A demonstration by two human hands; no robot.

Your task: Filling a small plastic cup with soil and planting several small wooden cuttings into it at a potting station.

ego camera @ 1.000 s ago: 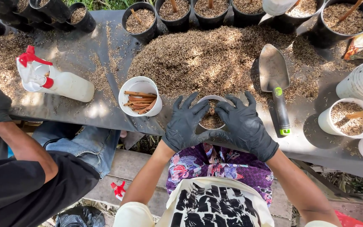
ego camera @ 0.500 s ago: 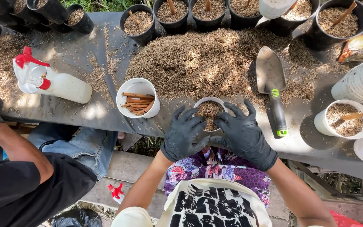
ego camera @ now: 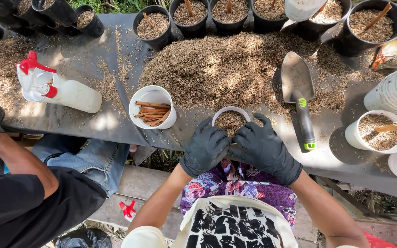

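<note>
Hands in black gloves, left hand [ego camera: 205,151] and right hand [ego camera: 265,151], grip closed round small white pot [ego camera: 230,120] of husk mix

A long, dark grey sheet-covered surface [ego camera: 88,59] runs across an outdoor spot, strewn with loose husk litter and dappled by hard sunlight and leaf shadows. Green grass [ego camera: 116,5] shows beyond its far edge. Below the near edge lie weathered wooden planks [ego camera: 148,183] over dry, straw-littered ground [ego camera: 368,202], mostly in shade. No walls or windows show.
</note>
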